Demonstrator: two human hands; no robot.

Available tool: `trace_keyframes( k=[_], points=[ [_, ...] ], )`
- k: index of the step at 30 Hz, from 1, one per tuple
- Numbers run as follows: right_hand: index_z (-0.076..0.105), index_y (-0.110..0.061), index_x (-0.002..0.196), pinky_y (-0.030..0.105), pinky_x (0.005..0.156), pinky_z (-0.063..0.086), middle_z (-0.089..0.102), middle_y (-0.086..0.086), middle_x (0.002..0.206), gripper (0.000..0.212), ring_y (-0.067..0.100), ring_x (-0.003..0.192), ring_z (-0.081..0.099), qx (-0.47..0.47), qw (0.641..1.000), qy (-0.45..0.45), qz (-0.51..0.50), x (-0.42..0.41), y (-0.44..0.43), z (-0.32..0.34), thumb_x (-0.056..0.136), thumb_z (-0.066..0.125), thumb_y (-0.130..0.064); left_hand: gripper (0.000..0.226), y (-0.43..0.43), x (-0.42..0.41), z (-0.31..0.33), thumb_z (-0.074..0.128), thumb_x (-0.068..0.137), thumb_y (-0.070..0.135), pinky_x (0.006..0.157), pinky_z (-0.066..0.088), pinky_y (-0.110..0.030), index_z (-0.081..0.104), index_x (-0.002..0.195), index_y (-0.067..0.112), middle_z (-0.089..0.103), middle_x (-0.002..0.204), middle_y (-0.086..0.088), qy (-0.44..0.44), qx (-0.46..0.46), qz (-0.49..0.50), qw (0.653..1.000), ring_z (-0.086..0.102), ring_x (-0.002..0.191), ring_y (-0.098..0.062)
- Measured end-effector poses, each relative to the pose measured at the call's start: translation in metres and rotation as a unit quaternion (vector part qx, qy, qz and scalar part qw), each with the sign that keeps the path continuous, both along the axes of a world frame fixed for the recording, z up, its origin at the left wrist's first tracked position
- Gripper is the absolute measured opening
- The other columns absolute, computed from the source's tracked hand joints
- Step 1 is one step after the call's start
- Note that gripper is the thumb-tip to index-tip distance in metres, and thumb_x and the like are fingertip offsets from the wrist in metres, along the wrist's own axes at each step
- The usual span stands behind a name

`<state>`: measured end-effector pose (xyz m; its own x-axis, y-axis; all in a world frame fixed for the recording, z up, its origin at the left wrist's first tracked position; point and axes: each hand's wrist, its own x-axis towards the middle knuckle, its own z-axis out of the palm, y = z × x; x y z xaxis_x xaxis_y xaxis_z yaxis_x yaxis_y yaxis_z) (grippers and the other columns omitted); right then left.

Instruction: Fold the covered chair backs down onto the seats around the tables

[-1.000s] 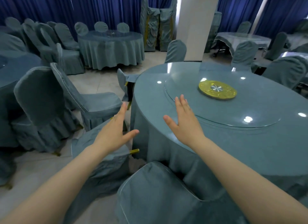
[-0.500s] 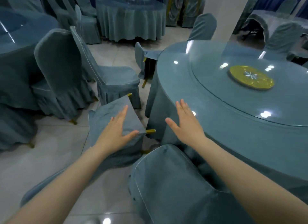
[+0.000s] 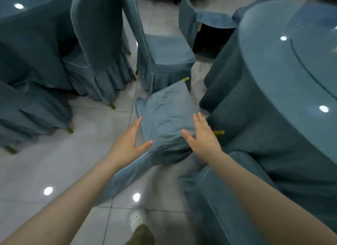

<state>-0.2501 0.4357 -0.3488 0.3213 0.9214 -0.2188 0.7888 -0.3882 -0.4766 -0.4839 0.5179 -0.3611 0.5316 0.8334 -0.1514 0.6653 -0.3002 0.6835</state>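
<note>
1. The left hand (image 3: pixel 130 140) is open, with flat fingers and the thumb sticking out, and it holds nothing
2. The right hand (image 3: pixel 202 137) is open the same way and holds nothing
3. A covered chair (image 3: pixel 164 115) in wrinkly blue-grey cloth sits low between the two hands. The left hand is just beside its left edge and the right hand is over its right edge. I cannot tell if either hand touches the cloth
4. One gold tip (image 3: pixel 218 132) pokes out just to the right of the right hand. Another gold tip (image 3: pixel 186 79) shows at the far corner of the chair, ahead of the fingers
5. A long bit of this chair's cover, with a thin white line on it, runs from under the left wrist down to the floor (image 3: pixel 63 162)
6. To the right of the right hand is a big round surface (image 3: pixel 255 117). It has blue cloth hanging down and a shiny top with bright light spots
7. Ahead of both hands stands an upright chair (image 3: pixel 164 55) with its back up. Farther left of the left hand is a frilly chair (image 3: pixel 98 35), also with its back up
8. Under the right forearm is a near chair (image 3: pixel 215 199), and it looks blurry
9. Below the hands, a white shoe (image 3: pixel 136 219) with little holes stands on the shiny tiles
</note>
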Motion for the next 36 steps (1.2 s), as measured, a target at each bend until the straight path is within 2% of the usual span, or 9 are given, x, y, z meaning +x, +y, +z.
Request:
trace_keyframes(
  k=[5, 11, 17, 20, 23, 26, 29, 33, 36],
  points=[
    [0.005, -0.015, 0.152, 0.034, 0.119, 0.008, -0.001, 0.002, 0.161, 0.079, 0.016, 0.147, -0.002, -0.059, 0.998, 0.008, 0.036, -0.045, 0.046, -0.04, 0.094, 0.04, -0.055, 0.084, 0.035, -0.067, -0.037, 0.059, 0.084, 0.052, 0.108, 0.025, -0.026, 0.013, 0.15, 0.028, 0.023, 0.155, 0.006, 0.039, -0.044, 0.049, 0.997, 0.026, 0.14, -0.013],
    [0.006, -0.016, 0.152, 0.034, 0.119, 0.006, 0.002, 0.002, 0.161, 0.075, 0.016, 0.147, -0.001, -0.083, 0.992, 0.02, 0.088, -0.093, 0.102, -0.084, 0.096, 0.041, -0.051, 0.081, 0.055, -0.124, -0.079, 0.057, 0.085, 0.053, 0.109, 0.026, -0.029, 0.014, 0.15, 0.029, 0.024, 0.155, 0.005, 0.069, -0.081, 0.095, 0.99, 0.028, 0.139, -0.015],
    [0.016, -0.017, 0.152, 0.034, 0.118, 0.008, 0.011, 0.002, 0.16, 0.069, 0.017, 0.147, 0.004, -0.109, 0.982, 0.026, 0.154, -0.146, 0.126, -0.147, 0.096, 0.041, -0.05, 0.075, 0.056, -0.177, -0.134, 0.054, 0.087, 0.052, 0.108, 0.028, -0.031, 0.017, 0.149, 0.031, 0.025, 0.154, 0.008, 0.086, -0.113, 0.15, 0.978, 0.029, 0.139, -0.015],
    [0.023, -0.019, 0.15, 0.032, 0.116, 0.01, 0.016, 0.002, 0.159, 0.065, 0.017, 0.147, 0.007, -0.145, 0.975, 0.028, 0.165, -0.168, 0.119, -0.185, 0.096, 0.042, -0.049, 0.073, 0.046, -0.205, -0.173, 0.054, 0.087, 0.051, 0.106, 0.028, -0.028, 0.02, 0.148, 0.032, 0.027, 0.153, 0.008, 0.094, -0.164, 0.154, 0.97, 0.03, 0.138, -0.013],
    [0.026, -0.017, 0.149, 0.035, 0.116, 0.014, 0.02, 0.004, 0.158, 0.064, 0.02, 0.146, 0.011, -0.187, 0.968, 0.005, 0.167, -0.189, 0.109, -0.227, 0.095, 0.046, -0.047, 0.07, 0.042, -0.235, -0.216, 0.051, 0.089, 0.052, 0.106, 0.028, -0.027, 0.019, 0.148, 0.033, 0.027, 0.153, 0.008, 0.098, -0.208, 0.119, 0.966, 0.031, 0.138, -0.013],
    [0.027, -0.015, 0.148, 0.036, 0.115, 0.014, 0.021, 0.006, 0.157, 0.063, 0.023, 0.145, 0.013, -0.236, 0.957, -0.019, 0.169, -0.208, 0.11, -0.258, 0.095, 0.048, -0.044, 0.061, 0.045, -0.265, -0.247, 0.046, 0.095, 0.043, 0.107, 0.025, -0.026, 0.021, 0.149, 0.029, 0.028, 0.154, 0.005, 0.111, -0.244, 0.117, 0.956, 0.031, 0.138, -0.016],
    [0.027, -0.013, 0.148, 0.036, 0.115, 0.015, 0.023, 0.007, 0.157, 0.065, 0.024, 0.146, 0.013, -0.248, 0.952, -0.042, 0.172, -0.231, 0.112, -0.284, 0.095, 0.05, -0.041, 0.059, 0.052, -0.292, -0.275, 0.047, 0.095, 0.04, 0.105, 0.027, -0.026, 0.026, 0.147, 0.027, 0.031, 0.152, 0.003, 0.111, -0.244, 0.13, 0.955, 0.034, 0.136, -0.018],
    [0.027, -0.013, 0.147, 0.036, 0.115, 0.016, 0.028, 0.005, 0.154, 0.064, 0.023, 0.145, 0.014, -0.275, 0.931, -0.081, 0.225, -0.267, 0.11, -0.323, 0.093, 0.051, -0.038, 0.055, 0.054, -0.315, -0.308, 0.047, 0.094, 0.044, 0.102, 0.031, -0.028, 0.031, 0.145, 0.029, 0.038, 0.149, 0.005, 0.121, -0.265, 0.123, 0.949, 0.04, 0.133, -0.018],
    [0.024, -0.015, 0.147, 0.037, 0.118, 0.012, 0.025, 0.003, 0.155, 0.068, 0.022, 0.145, 0.013, -0.3, 0.908, -0.089, 0.278, -0.293, 0.102, -0.356, 0.091, 0.055, -0.039, 0.055, 0.045, -0.324, -0.334, 0.042, 0.094, 0.05, 0.102, 0.032, -0.031, 0.032, 0.144, 0.032, 0.038, 0.148, 0.006, 0.129, -0.305, 0.112, 0.937, 0.042, 0.131, -0.019]
  ],
)
